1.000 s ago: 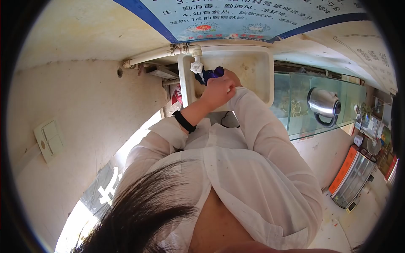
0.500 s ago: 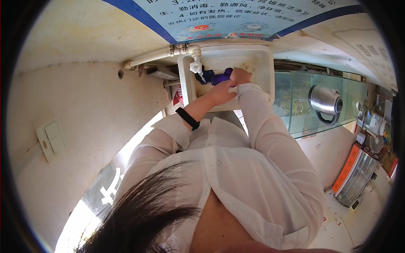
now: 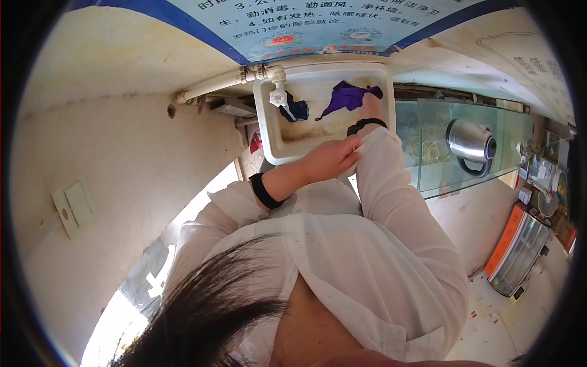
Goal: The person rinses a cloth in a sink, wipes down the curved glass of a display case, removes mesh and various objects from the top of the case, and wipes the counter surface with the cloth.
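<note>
My right hand (image 3: 372, 109) is over the right side of the white sink (image 3: 386, 85), closed on one end of a crumpled purple cloth (image 3: 347, 96). The rest of that cloth spreads leftward in the basin, with one thin corner pointing down. At my right forearm, my left hand (image 3: 333, 158) has its fingers closed at the rolled white sleeve cuff (image 3: 370, 139), just below a dark wristband (image 3: 367, 125). Beneath the white tap (image 3: 279, 98) lies a dark navy cloth (image 3: 297, 111), and a thin stream of water runs onto it.
Right of the sink is a glass tank (image 3: 416, 144) with a steel kettle (image 3: 469, 144) on it. A pipe (image 3: 214, 85) runs along the wall to the tap. A blue poster (image 3: 306, 24) hangs above, and a switch plate (image 3: 73, 205) is at left.
My right hand has moved right with the purple cloth, away from the navy one. My left hand has left the cloth and drawn back to the right cuff; the right wristband now shows.
</note>
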Demonstrator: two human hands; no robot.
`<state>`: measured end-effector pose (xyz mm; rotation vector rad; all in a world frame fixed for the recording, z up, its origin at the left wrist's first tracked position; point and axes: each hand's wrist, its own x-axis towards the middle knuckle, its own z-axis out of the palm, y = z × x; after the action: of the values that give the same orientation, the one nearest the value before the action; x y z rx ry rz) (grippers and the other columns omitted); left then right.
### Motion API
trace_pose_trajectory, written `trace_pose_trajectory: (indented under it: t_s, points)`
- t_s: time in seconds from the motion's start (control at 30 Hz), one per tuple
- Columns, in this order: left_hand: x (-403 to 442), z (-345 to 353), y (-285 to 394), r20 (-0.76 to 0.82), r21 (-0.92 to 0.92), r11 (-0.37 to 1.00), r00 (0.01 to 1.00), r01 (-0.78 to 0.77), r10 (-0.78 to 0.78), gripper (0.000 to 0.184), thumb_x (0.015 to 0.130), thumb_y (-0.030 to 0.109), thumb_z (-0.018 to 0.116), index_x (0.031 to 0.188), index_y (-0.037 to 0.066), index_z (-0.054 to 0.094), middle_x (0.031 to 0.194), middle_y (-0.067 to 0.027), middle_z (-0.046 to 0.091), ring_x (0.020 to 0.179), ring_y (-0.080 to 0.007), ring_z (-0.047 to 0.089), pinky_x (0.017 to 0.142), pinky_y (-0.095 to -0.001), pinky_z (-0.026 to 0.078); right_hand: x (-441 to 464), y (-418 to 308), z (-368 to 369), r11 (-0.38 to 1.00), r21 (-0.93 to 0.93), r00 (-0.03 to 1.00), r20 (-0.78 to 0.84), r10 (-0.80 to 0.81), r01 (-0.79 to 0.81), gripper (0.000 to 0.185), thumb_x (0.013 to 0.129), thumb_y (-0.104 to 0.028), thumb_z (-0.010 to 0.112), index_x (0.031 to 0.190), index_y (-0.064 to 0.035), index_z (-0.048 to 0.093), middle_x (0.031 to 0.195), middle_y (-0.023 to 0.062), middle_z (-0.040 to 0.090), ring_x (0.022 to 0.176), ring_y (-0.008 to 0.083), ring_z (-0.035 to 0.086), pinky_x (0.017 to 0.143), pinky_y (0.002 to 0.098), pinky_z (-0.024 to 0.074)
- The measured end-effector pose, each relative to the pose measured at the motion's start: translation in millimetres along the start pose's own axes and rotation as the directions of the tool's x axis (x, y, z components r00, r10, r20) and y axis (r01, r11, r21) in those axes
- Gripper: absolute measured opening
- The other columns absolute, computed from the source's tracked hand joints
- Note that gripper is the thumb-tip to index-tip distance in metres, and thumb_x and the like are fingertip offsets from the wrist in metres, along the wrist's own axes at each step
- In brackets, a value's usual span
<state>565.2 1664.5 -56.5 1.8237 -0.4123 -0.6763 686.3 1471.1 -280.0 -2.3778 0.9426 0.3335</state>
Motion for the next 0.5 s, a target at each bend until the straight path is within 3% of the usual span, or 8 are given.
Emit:
trace_pose_trajectory:
  t_s: [0.1,0.13,0.17,0.23,0.27,0.37,0.43,0.5]
  points:
    - [15.9,-15.9,45.2,-0.003,0.169,0.985,0.999,-0.034,0.035,0.021,0.096,0.024,0.052,0.099,0.004,0.058,0.095,-0.0194,0.062,0.089,-0.0374,0.061,0.077,-0.0451,0.048,-24.4,-20.4,3.5,0.844,-0.492,0.955,-0.079,-0.287,0.213,0.024,0.09,-0.021,0.054,0.102,-0.0114,0.073,0.105,0.0143,0.072,0.1,0.0317,0.068,0.096,0.0593,0.0415]
    - [22.4,-16.7,58.1,0.001,0.324,0.946,1.0,0.013,-0.014,0.02,0.096,0.023,0.053,0.1,0.004,0.058,0.089,-0.0195,0.062,0.086,-0.0379,0.061,0.076,-0.0451,0.048,-30.8,-29.6,8.4,0.559,-0.729,0.882,0.128,-0.454,0.395,0.023,0.09,-0.022,0.055,0.097,-0.0122,0.075,0.1,0.0105,0.074,0.099,0.0313,0.068,0.092,0.0587,0.0432]
    - [25.6,-11.9,64.8,-0.002,0.322,0.947,1.0,0.012,-0.012,0.02,0.096,0.023,0.053,0.1,0.004,0.058,0.089,-0.0195,0.062,0.086,-0.0379,0.061,0.076,-0.0451,0.048,-41.6,-37.8,19.7,0.556,-0.731,0.88,0.128,-0.457,0.395,0.023,0.09,-0.022,0.055,0.097,-0.0122,0.075,0.1,0.0105,0.074,0.099,0.0313,0.068,0.092,0.0587,0.0432]
    - [24.2,-0.8,73.0,0.038,0.268,0.963,0.999,0.016,-0.027,0.018,0.094,0.023,0.056,0.096,0.005,0.058,0.076,-0.016,0.059,0.077,-0.036,0.061,0.074,-0.0452,0.048,-56.8,-45.2,41.1,0.025,-0.786,0.613,0.461,-0.641,0.617,0.023,0.09,-0.022,0.057,0.098,-0.0139,0.076,0.101,0.0094,0.074,0.103,0.0318,0.068,0.092,0.0561,0.0432]
    - [21.9,3.4,74.5,0.051,0.249,0.968,0.998,0.017,-0.031,0.017,0.093,0.023,0.057,0.095,0.005,0.058,0.071,-0.0148,0.058,0.074,-0.0354,0.061,0.073,-0.0452,0.048,-52.1,-45.1,43.4,0.022,-0.787,0.612,0.463,-0.641,0.617,0.023,0.09,-0.022,0.057,0.098,-0.0139,0.076,0.101,0.0094,0.074,0.103,0.0318,0.068,0.092,0.0561,0.0432]
    - [9.0,6.3,76.1,0.099,0.435,0.816,0.921,-0.38,0.376,0.014,0.089,0.019,0.058,0.092,0.006,0.06,0.057,-0.0109,0.052,0.066,-0.0351,0.06,0.071,-0.0452,0.047,-31.2,-48.3,38.2,0.232,-0.822,0.827,0.417,-0.377,0.52,0.028,0.093,-0.024,0.053,0.108,-0.0141,0.074,0.115,0.0131,0.071,0.113,0.0305,0.065,0.09,0.0568,0.0458]
    - [-2.0,-2.7,92.0,0.373,0.396,0.621,0.736,-0.677,0.565,0.013,0.088,0.016,0.056,0.094,0.006,0.06,0.062,-0.0112,0.055,0.067,-0.0351,0.06,0.07,-0.0452,0.046,-8.8,-33.5,9.5,0.643,-0.667,0.926,0.286,-0.246,0.377,0.028,0.091,-0.026,0.057,0.108,-0.0131,0.075,0.112,0.0106,0.073,0.103,0.0315,0.068,0.086,0.0539,0.0467]
    - [-7.7,-3.9,75.8,0.343,0.346,0.729,0.802,-0.591,0.488,0.012,0.086,0.014,0.056,0.095,0.007,0.059,0.065,-0.0127,0.056,0.068,-0.0354,0.06,0.069,-0.0445,0.046,30.8,-9.4,1.3,0.864,-0.473,0.963,0.264,-0.051,0.175,0.031,0.091,-0.027,0.055,0.108,-0.0096,0.074,0.113,0.0121,0.072,0.097,0.0323,0.07,0.078,0.0522,0.0501]
